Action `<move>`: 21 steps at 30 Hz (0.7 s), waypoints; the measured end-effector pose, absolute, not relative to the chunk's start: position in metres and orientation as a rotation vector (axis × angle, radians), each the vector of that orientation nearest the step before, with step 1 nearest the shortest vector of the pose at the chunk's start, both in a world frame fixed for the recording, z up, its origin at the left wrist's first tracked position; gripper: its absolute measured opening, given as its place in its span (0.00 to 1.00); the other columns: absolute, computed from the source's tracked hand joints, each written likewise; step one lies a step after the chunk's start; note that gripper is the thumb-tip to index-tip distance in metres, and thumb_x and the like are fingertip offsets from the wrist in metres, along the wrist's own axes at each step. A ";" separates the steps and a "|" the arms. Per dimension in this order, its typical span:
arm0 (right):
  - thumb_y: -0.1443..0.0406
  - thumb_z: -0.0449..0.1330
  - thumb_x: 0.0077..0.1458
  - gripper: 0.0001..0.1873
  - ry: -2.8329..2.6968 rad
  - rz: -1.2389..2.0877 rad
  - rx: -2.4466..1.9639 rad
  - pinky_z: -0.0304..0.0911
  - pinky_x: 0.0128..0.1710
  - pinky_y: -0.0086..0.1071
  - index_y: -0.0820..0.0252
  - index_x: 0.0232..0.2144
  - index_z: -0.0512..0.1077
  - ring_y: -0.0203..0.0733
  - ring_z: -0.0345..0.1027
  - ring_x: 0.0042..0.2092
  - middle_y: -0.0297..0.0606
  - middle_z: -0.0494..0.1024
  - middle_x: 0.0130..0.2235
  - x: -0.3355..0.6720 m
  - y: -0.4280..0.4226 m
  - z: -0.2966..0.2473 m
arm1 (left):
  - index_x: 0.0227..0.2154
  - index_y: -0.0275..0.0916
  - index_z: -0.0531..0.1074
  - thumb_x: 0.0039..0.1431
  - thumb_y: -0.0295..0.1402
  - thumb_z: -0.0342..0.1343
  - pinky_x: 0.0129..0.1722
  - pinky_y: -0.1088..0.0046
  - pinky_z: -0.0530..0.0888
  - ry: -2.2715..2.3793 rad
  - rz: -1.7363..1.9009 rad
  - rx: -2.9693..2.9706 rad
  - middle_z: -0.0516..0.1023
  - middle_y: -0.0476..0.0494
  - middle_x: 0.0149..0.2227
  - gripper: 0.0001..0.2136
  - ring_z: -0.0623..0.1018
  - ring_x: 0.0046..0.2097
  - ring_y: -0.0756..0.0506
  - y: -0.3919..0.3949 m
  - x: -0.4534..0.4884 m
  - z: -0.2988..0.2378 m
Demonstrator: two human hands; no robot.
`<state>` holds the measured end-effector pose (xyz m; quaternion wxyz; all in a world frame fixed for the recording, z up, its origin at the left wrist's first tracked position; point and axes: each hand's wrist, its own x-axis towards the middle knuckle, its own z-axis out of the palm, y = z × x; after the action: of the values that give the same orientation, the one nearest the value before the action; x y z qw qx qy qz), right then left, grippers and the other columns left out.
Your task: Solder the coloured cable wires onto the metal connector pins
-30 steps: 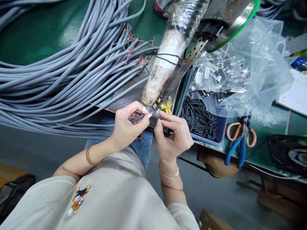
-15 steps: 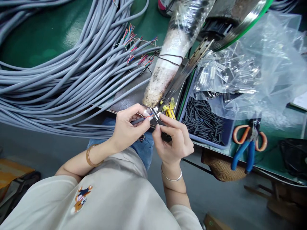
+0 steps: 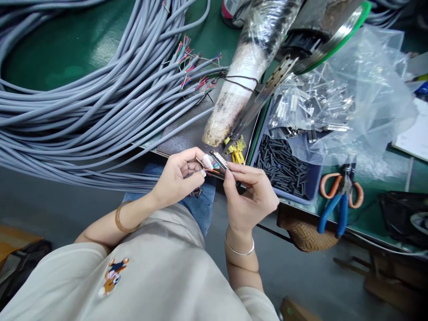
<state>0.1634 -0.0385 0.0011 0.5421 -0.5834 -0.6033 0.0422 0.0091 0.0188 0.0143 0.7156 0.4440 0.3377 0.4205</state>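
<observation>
My left hand (image 3: 175, 178) pinches the thin coloured wires (image 3: 211, 170), with white coverings on its thumb and index fingertips. These wires run to the back of a metal multi-pin connector (image 3: 219, 159), held tilted just beyond the table's front edge. At the connector's right end, the thumb and index finger of my right hand (image 3: 250, 191) are closed on it. The cable inside my left hand is mostly hidden by the fingers. Right behind the connector is the blunt, scorched end of a white wrapped tube (image 3: 230, 102), beside a slotted metal bar (image 3: 259, 98).
Grey cables (image 3: 100, 102) with stripped ends cover the left side. A yellow piece (image 3: 238, 154) lies behind my right hand. Farther right are a blue tray (image 3: 312, 191) of short black tubes, a plastic bag (image 3: 371, 80) of connectors, blue-handled pliers (image 3: 334, 211) and a green-rimmed solder spool (image 3: 351, 33).
The connector has come away from the tip of the metal bar and turned, showing its face more. My right hand has shifted slightly right, its grip now at the connector's end.
</observation>
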 end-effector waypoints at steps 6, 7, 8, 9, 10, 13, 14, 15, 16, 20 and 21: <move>0.74 0.67 0.58 0.10 -1.493 0.004 -1.393 0.77 0.41 0.32 0.55 0.37 0.75 0.37 0.81 0.41 0.33 0.85 0.40 0.162 -0.040 -0.003 | 0.28 0.36 0.74 0.48 0.30 0.71 0.24 0.81 0.70 0.763 0.995 0.967 0.79 0.48 0.31 0.10 0.72 0.25 0.56 0.017 0.014 0.012; 0.74 0.67 0.58 0.10 -1.513 -0.012 -1.390 0.77 0.41 0.32 0.55 0.38 0.74 0.38 0.81 0.42 0.34 0.85 0.41 0.162 -0.039 -0.003 | 0.27 0.36 0.74 0.49 0.30 0.71 0.25 0.81 0.71 0.787 1.010 0.970 0.79 0.47 0.31 0.10 0.73 0.26 0.55 0.017 0.015 0.012; 0.74 0.67 0.59 0.09 -1.531 -0.023 -1.388 0.77 0.42 0.32 0.56 0.38 0.74 0.38 0.82 0.42 0.35 0.86 0.41 0.163 -0.039 -0.004 | 0.27 0.36 0.74 0.49 0.30 0.71 0.25 0.81 0.72 0.817 1.027 0.980 0.79 0.47 0.31 0.10 0.74 0.27 0.55 0.017 0.016 0.012; 0.73 0.66 0.59 0.09 -1.547 -0.030 -1.387 0.77 0.42 0.33 0.56 0.38 0.73 0.38 0.82 0.43 0.35 0.85 0.42 0.163 -0.039 -0.004 | 0.27 0.36 0.74 0.49 0.30 0.70 0.26 0.81 0.73 0.850 1.048 0.996 0.79 0.47 0.31 0.09 0.75 0.28 0.54 0.017 0.018 0.012; 0.73 0.66 0.59 0.09 -1.561 -0.037 -1.387 0.77 0.43 0.34 0.56 0.37 0.73 0.39 0.82 0.43 0.36 0.85 0.42 0.163 -0.038 -0.004 | 0.26 0.36 0.74 0.50 0.29 0.69 0.27 0.81 0.73 0.880 1.073 1.020 0.79 0.47 0.30 0.08 0.75 0.28 0.54 0.017 0.019 0.013; 0.73 0.66 0.59 0.09 -1.593 -0.075 -1.384 0.77 0.43 0.34 0.55 0.36 0.72 0.39 0.82 0.43 0.36 0.86 0.43 0.163 -0.035 -0.004 | 0.26 0.36 0.73 0.51 0.28 0.65 0.27 0.81 0.73 0.946 1.152 1.124 0.78 0.48 0.29 0.06 0.74 0.27 0.55 0.018 0.024 0.013; 0.73 0.66 0.59 0.09 -1.600 -0.087 -1.382 0.77 0.43 0.34 0.55 0.36 0.72 0.39 0.82 0.43 0.36 0.86 0.43 0.163 -0.034 -0.003 | 0.25 0.37 0.73 0.51 0.27 0.65 0.26 0.81 0.72 0.965 1.172 1.160 0.78 0.49 0.28 0.05 0.73 0.27 0.55 0.018 0.025 0.013; 0.73 0.66 0.59 0.09 -1.604 -0.095 -1.382 0.77 0.43 0.34 0.54 0.36 0.72 0.39 0.82 0.43 0.36 0.86 0.43 0.163 -0.033 -0.003 | 0.25 0.37 0.72 0.52 0.27 0.64 0.26 0.81 0.71 0.984 1.189 1.194 0.77 0.50 0.27 0.05 0.72 0.26 0.55 0.018 0.026 0.013; 0.72 0.66 0.59 0.09 -1.605 -0.101 -1.382 0.77 0.43 0.34 0.54 0.36 0.72 0.40 0.82 0.43 0.36 0.86 0.43 0.164 -0.032 -0.002 | 0.25 0.37 0.72 0.52 0.27 0.63 0.25 0.81 0.70 1.003 1.201 1.229 0.75 0.51 0.26 0.05 0.72 0.25 0.55 0.018 0.027 0.013; 0.72 0.66 0.60 0.08 -1.601 -0.113 -1.375 0.77 0.43 0.36 0.54 0.37 0.72 0.40 0.82 0.43 0.36 0.86 0.43 0.165 -0.028 -0.001 | 0.25 0.38 0.71 0.52 0.26 0.63 0.26 0.81 0.69 1.046 1.252 1.350 0.73 0.53 0.24 0.06 0.72 0.26 0.54 0.020 0.028 0.013; 0.72 0.67 0.59 0.08 -1.600 -0.114 -1.370 0.77 0.44 0.36 0.54 0.37 0.73 0.40 0.82 0.43 0.36 0.86 0.43 0.165 -0.027 -0.001 | 0.25 0.38 0.72 0.52 0.25 0.63 0.26 0.81 0.69 1.051 1.268 1.374 0.72 0.53 0.24 0.06 0.72 0.26 0.55 0.020 0.028 0.013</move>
<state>0.1650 -0.0275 -0.0006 0.4933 -0.5650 -0.6597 -0.0470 0.0279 0.0201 0.0127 0.4781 0.5626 0.4303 0.5193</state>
